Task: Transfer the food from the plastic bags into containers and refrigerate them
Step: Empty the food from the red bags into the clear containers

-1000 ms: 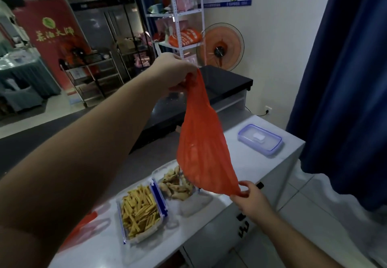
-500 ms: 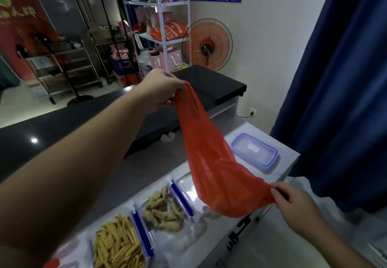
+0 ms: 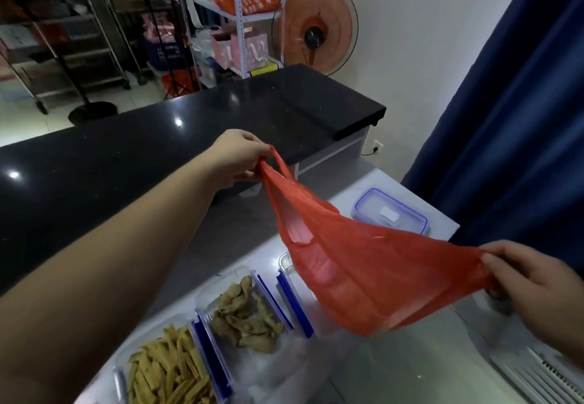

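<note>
A limp red plastic bag (image 3: pixel 357 261) is stretched in the air between both hands. My left hand (image 3: pixel 235 157) pinches its handles high at the centre. My right hand (image 3: pixel 534 290) grips its bottom corner at the right edge. Below the bag, on the white counter (image 3: pixel 363 189), stand open clear containers with blue clips: one with yellow strips (image 3: pixel 167 372), one with brownish pieces (image 3: pixel 246 315), and a third (image 3: pixel 290 280) mostly hidden behind the bag. A closed blue-rimmed container (image 3: pixel 390 211) sits at the counter's far right.
A black countertop (image 3: pixel 158 151) runs behind the white one. Metal shelving (image 3: pixel 240 18) and an orange fan (image 3: pixel 316 27) stand by the wall. A dark blue curtain (image 3: pixel 521 119) hangs on the right. A white slatted grille (image 3: pixel 543 372) shows at bottom right.
My left hand dropped lower with the bag handles. My right hand pulled the bag's bottom corner out to the right and up, so the bag now spans nearly sideways. The view tilted down.
</note>
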